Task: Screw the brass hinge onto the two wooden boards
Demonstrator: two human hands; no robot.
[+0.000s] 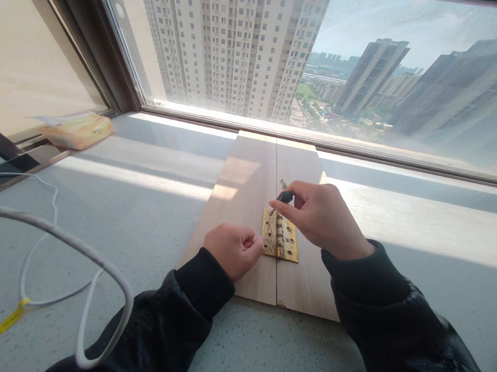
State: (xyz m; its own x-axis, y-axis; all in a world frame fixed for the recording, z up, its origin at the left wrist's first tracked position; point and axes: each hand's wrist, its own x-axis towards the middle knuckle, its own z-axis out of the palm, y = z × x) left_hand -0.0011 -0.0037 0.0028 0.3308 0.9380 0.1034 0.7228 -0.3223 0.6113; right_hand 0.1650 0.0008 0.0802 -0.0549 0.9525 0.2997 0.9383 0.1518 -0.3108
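Observation:
Two pale wooden boards point(249, 175) lie side by side on a grey windowsill, joined across their seam by a brass hinge point(286, 241). My right hand point(322, 216) is closed around a small black-handled screwdriver point(284, 197), its tip pointing down at the hinge's upper left corner. My left hand point(233, 247) is curled into a loose fist, its fingers pressed against the hinge's left edge on the left board. A tiny screw point(283, 183) lies on the right board just above my right hand.
A white cable point(60, 236) with a yellow tag point(4, 324) loops over the sill at left. A yellow packet point(79, 131) sits by the window frame at far left, with a dark phone point(9, 166) near it. The window glass runs along the back.

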